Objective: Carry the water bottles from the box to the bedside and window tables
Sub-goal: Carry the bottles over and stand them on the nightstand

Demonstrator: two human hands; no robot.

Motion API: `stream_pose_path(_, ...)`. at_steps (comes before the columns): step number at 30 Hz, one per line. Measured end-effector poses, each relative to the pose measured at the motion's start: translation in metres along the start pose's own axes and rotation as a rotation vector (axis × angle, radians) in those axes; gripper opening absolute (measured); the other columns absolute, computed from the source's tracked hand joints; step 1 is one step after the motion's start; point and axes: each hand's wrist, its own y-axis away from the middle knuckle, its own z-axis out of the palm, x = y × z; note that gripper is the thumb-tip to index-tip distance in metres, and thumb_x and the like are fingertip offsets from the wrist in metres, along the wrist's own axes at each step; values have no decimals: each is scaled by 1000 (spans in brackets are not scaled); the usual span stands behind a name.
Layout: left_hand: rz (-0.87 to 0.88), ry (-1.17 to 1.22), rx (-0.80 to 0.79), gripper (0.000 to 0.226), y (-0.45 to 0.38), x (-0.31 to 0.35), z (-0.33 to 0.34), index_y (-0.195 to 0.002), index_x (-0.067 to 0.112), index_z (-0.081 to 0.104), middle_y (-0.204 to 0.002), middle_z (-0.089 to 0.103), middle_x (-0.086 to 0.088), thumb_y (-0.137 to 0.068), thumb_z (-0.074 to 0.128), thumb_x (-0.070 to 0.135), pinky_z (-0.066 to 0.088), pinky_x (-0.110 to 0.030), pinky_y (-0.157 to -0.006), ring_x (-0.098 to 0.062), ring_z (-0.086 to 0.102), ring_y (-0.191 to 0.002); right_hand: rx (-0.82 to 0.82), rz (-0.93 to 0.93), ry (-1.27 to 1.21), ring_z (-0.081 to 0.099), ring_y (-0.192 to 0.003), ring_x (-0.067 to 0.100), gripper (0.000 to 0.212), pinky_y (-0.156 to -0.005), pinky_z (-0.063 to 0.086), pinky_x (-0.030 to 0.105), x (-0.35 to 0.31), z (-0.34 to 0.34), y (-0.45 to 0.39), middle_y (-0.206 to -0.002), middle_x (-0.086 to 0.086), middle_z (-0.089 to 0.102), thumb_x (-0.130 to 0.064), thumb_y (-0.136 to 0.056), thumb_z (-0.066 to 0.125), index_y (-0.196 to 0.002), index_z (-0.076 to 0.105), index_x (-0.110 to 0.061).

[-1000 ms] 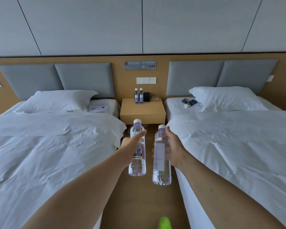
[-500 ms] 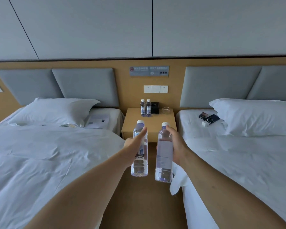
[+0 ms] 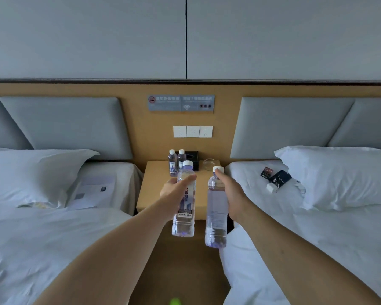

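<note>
A wooden bedside tabletop (image 3: pixel 161 192) is sitting between two white beds, straight ahead of the hands. The left hand (image 3: pixel 174 190) is gripping a labelled water bottle (image 3: pixel 184 208) around its upper body, and the right hand (image 3: pixel 231 194) is gripping a second water bottle (image 3: pixel 216 214) the same way; both bottles are hanging upright, just beside each other, in front of the tabletop's near edge and not yet over it. Beyond the hands, two small bottles (image 3: pixel 176 161) are already standing at the tabletop's back, beside a dark tissue box (image 3: pixel 193 159) and a clear glass dish (image 3: pixel 208 165). This looks like the carrying step nearing its end. The next move is probably calling for a reach forward over the bare wood in front of those bottles, then lowering each bottle onto its base before letting go.
</note>
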Motion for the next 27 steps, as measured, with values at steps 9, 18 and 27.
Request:
stream_pose_path(9, 96, -245, 25, 42, -147, 72, -15, -94, 28, 68, -91, 76, -1, -66, 88, 53, 65, -39, -72, -18, 74, -82, 71, -288, 287, 70, -70, 2, 30, -45, 44, 6, -62, 48, -134, -94, -7, 73, -57, -87, 68, -105, 68, -32)
stream_pose_path(18, 89, -464, 77, 57, -265, 66, -21, -106, 27, 50, -96, 57, 8, -64, 88, 33, 42, -25, -56, -8, 57, -82, 78, -287, 598, 62, -87, 11, 19, -66, 48, 28, -71, 62, -276, -93, -10, 68, -41, -83, 78, -94, 67, -31)
stream_pose_path(27, -17, -670, 82, 55, -376, 61, -21, -107, 20, 49, -93, 58, 3, -68, 88, 26, 43, -27, -58, -11, 56, -80, 81, -203, 848, 64, -82, 24, 33, -70, 52, 39, -80, 78, -420, -83, 0, 68, -39, -72, 82, -83, 61, -15)
